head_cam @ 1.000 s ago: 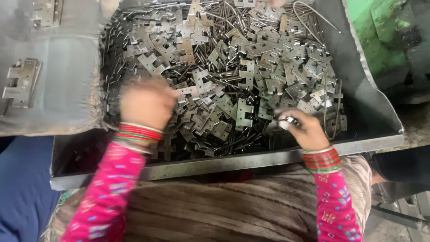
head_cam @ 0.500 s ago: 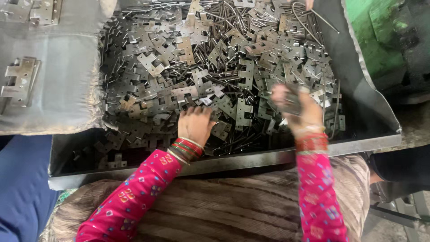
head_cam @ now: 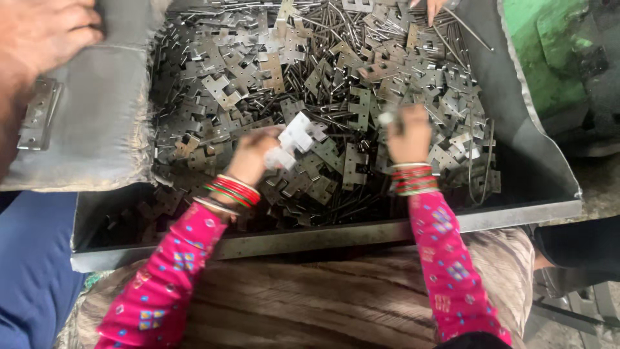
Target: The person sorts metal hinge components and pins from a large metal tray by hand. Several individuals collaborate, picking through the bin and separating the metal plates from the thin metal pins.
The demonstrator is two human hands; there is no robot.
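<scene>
A big metal tray (head_cam: 400,227) in front of me holds a heap of several flat grey hinge plates (head_cam: 258,71) mixed with thin steel pins. My left hand (head_cam: 253,154), in a pink sleeve with red bangles, holds a pale hinge plate (head_cam: 294,137) lifted above the heap, blurred by motion. My right hand (head_cam: 408,134) is closed on a small metal piece (head_cam: 386,118), perhaps a pin, just above the plates at the middle right. The two hands are close together over the heap's centre.
Another person's hand (head_cam: 39,32) reaches in at the top left over a grey metal sheet (head_cam: 97,129) with an assembled hinge (head_cam: 39,113) on it. A finger (head_cam: 431,10) shows at the top edge. A green machine (head_cam: 549,52) stands at the right. Blue cloth (head_cam: 32,258) lies at lower left.
My left hand moved from the heap's left to its centre and lifted a hinge plate. My right hand rose with its small piece. Another person's hand came in at top left.
</scene>
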